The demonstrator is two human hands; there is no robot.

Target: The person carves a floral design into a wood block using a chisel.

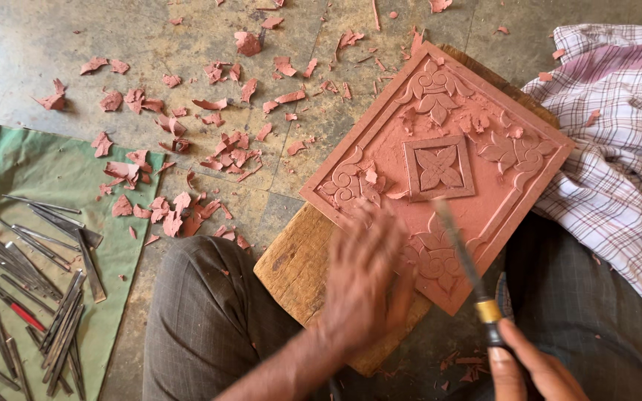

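Note:
A square reddish panel [477,111] carved with floral relief lies tilted on a wooden board [299,267] across my lap. My left hand [365,278], blurred by motion, is spread over the panel's near-left corner with its fingers apart and nothing in it. My right hand [533,367] at the bottom edge grips the handle of a long chisel [461,252] with a yellow band. The blade slants up toward the panel's middle, just below the central flower square [438,168].
Reddish chips [187,141] litter the stone floor to the left and behind the panel. A green cloth [46,178] on the left holds several metal chisels [46,297]. A checked cloth [618,126] lies at the right. My knees flank the board.

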